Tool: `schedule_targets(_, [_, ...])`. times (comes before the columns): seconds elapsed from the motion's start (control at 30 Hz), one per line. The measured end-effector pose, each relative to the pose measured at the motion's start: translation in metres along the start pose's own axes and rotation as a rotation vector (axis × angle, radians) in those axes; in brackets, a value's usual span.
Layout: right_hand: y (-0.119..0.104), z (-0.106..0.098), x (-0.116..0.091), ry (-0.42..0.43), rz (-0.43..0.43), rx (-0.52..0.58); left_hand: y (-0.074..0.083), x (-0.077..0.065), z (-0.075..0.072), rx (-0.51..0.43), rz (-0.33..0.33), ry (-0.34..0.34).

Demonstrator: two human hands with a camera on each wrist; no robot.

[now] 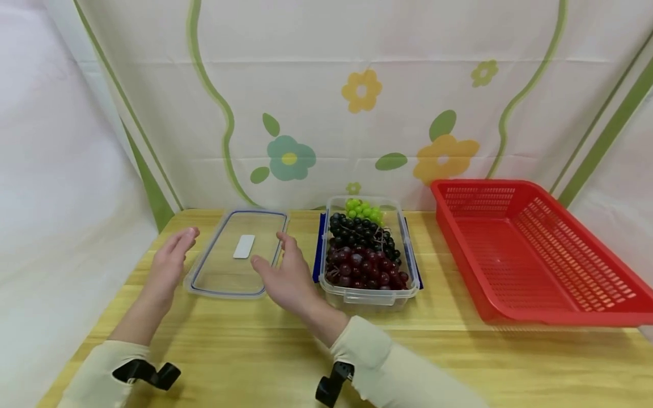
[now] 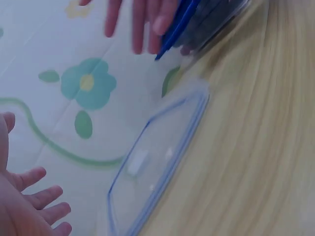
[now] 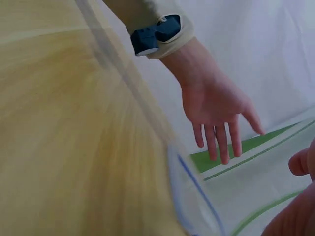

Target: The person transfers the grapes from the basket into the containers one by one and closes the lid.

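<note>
A clear plastic lid (image 1: 216, 269) with a blue seal and a white label lies flat on the table. Over its left edge hovers my left hand (image 1: 168, 262), fingers extended and palm facing inward, holding nothing. My right hand (image 1: 287, 276) is above the lid's right side, its thumb and fingers spread with nothing between them. Just right of that hand stands a clear food container (image 1: 364, 296) with blue side clips. Inside it are green grapes (image 1: 363, 211), black grapes (image 1: 359, 231) and dark red grapes (image 1: 364, 269). In the left wrist view both hands show fingers held straight.
A red plastic basket (image 1: 515, 272) with slotted walls stands at the right of the wooden table (image 1: 245, 351). Behind the table hangs a white curtain (image 1: 326, 124) printed with flowers. White fabric (image 1: 61, 170) also borders the left side.
</note>
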State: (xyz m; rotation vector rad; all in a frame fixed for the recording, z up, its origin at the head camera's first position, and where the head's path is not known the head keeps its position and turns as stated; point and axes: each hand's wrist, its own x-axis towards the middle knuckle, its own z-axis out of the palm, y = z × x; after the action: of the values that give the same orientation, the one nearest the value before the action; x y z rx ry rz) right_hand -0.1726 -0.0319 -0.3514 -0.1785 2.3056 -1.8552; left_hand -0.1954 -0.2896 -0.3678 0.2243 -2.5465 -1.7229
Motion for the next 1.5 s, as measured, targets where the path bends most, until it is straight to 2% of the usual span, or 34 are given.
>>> schedule_targets(0.13, [0.016, 0.017, 0.012, 0.060, 0.104, 0.005, -0.015, 0.004, -0.009, -0.060, -0.073, -0.059])
schedule_targets(0.23, [0.025, 0.024, 0.020, 0.090, 0.135, 0.019, -0.023, 0.006, -0.011, -0.133, -0.111, -0.108])
schedule_targets(0.33, [0.032, 0.028, 0.026, 0.083, 0.144, 0.040, -0.028, 0.007, -0.010, -0.207, -0.134, -0.139])
schedule_targets(0.43, [0.037, 0.031, 0.030, 0.055, 0.139, 0.050, -0.031, 0.007, -0.009, -0.235, -0.134, -0.175])
schedule_targets(0.57, [0.041, 0.031, 0.034, 0.029, 0.114, 0.053, -0.031, 0.006, -0.009, -0.223, -0.136, -0.203])
schedule_targets(0.73, [0.043, 0.032, 0.033, 0.013, 0.046, 0.061, -0.025, 0.003, -0.008, -0.224, -0.239, -0.157])
schedule_targets(0.87, [0.037, 0.033, 0.024, -0.015, -0.020, 0.036, -0.016, -0.003, -0.005, -0.258, -0.321, -0.074])
schedule_targets(1.0, [0.022, 0.028, 0.013, -0.020, -0.092, 0.001, -0.002, -0.010, 0.000, -0.317, -0.327, -0.002])
schedule_targets(1.17, [-0.006, 0.006, 0.005, -0.010, -0.172, -0.016, 0.023, -0.017, 0.008, -0.373, -0.285, 0.044])
schedule_targets(1.27, [-0.022, -0.014, 0.001, 0.001, -0.171, 0.001, 0.041, -0.018, 0.015, -0.426, -0.255, 0.072])
schedule_targets(1.4, [-0.035, -0.046, 0.002, 0.050, -0.160, 0.055, 0.064, -0.017, 0.030, -0.508, -0.191, 0.137])
schedule_targets(1.5, [-0.037, -0.071, 0.007, 0.108, -0.142, 0.091, 0.082, -0.016, 0.050, -0.527, -0.144, 0.157])
